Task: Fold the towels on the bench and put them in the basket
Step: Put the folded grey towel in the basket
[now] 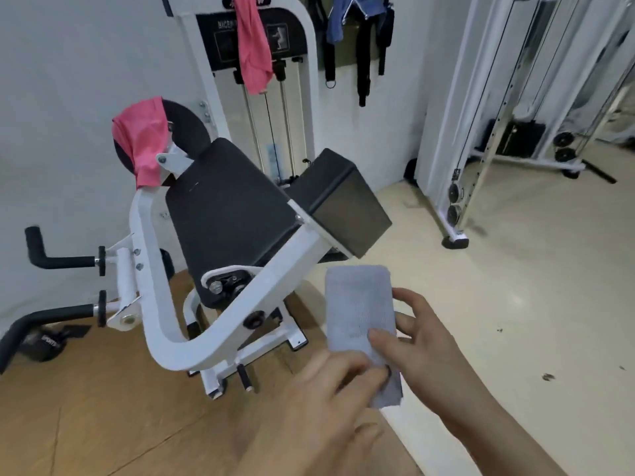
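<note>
Far up-left of the grips, a pink towel [142,142] drapes the machine's round pad, with the black table [233,214] just right of it. A second pink towel [252,46] hangs higher still. The left grip [330,389], blurred, curls its fingers onto the near end of the folded grey towel [359,304]. The right grip [422,345] pinches the right edge, thumb on top. The towel's long axis runs away, its far end toward the table.

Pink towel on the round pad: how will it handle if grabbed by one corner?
Probably floppy: the pink towel hangs in loose folds over the round pad. Likely light, as thin cloth. It may snag on the bracket beneath when pulled.
</note>
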The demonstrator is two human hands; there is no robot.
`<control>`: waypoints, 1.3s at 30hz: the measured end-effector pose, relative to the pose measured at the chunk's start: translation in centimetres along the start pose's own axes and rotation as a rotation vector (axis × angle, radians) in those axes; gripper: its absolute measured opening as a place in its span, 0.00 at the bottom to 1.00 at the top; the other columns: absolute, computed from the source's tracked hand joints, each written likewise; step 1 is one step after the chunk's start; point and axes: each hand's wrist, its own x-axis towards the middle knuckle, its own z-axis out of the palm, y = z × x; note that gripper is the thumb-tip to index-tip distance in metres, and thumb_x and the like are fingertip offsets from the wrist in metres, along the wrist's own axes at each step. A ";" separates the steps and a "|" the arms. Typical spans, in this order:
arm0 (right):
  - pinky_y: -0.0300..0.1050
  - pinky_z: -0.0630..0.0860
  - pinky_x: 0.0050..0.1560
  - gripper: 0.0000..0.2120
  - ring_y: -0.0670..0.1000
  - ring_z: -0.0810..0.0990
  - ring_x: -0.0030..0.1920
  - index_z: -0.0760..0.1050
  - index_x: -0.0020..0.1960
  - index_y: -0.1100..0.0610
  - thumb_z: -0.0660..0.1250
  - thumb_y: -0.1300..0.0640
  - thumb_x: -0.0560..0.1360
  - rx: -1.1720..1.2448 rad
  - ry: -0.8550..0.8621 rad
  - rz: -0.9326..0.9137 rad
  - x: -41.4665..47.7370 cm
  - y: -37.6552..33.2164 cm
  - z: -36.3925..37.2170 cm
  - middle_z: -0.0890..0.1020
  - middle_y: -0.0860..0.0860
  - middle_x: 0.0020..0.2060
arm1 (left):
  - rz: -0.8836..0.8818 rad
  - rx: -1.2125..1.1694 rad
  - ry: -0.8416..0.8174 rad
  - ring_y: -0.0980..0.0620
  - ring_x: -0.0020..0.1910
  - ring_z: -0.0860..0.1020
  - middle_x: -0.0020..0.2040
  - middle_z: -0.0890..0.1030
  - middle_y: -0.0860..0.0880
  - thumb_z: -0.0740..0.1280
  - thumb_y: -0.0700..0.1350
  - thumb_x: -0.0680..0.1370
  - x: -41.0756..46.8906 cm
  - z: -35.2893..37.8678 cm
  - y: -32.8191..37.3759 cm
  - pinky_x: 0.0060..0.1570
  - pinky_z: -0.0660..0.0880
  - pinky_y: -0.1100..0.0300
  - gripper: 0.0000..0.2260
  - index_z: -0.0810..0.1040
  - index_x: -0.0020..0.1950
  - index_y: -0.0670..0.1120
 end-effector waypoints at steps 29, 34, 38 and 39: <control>0.47 0.74 0.43 0.09 0.51 0.76 0.45 0.74 0.52 0.48 0.61 0.54 0.73 -1.300 -0.420 -0.414 50.3 -2.9 -30.7 0.75 0.45 0.44 | -0.785 -0.065 0.259 0.50 0.49 0.77 0.51 0.79 0.52 0.71 0.33 0.71 42.5 31.9 -12.4 0.46 0.76 0.57 0.15 0.80 0.55 0.47; 0.43 0.62 0.33 0.14 0.54 0.78 0.40 0.78 0.46 0.48 0.72 0.61 0.62 -1.417 -0.352 -0.726 59.8 -1.9 -25.4 0.77 0.46 0.38 | -1.015 0.002 0.207 0.49 0.53 0.76 0.53 0.81 0.52 0.70 0.35 0.72 44.9 32.7 -20.5 0.51 0.69 0.62 0.16 0.81 0.57 0.48; 0.41 0.61 0.31 0.18 0.53 0.76 0.35 0.77 0.39 0.48 0.75 0.63 0.53 -1.458 -0.428 -0.832 66.7 -0.9 -20.4 0.77 0.44 0.32 | -1.140 -0.001 0.210 0.52 0.55 0.75 0.55 0.79 0.53 0.67 0.36 0.74 45.6 32.9 -26.9 0.53 0.68 0.65 0.16 0.79 0.59 0.49; 0.42 0.61 0.30 0.16 0.53 0.76 0.34 0.77 0.38 0.49 0.75 0.63 0.54 -1.451 -0.454 -0.846 68.4 -0.6 -19.2 0.78 0.44 0.31 | -1.168 -0.001 0.195 0.52 0.55 0.75 0.56 0.79 0.53 0.67 0.36 0.75 45.7 33.1 -28.5 0.54 0.69 0.64 0.15 0.78 0.59 0.50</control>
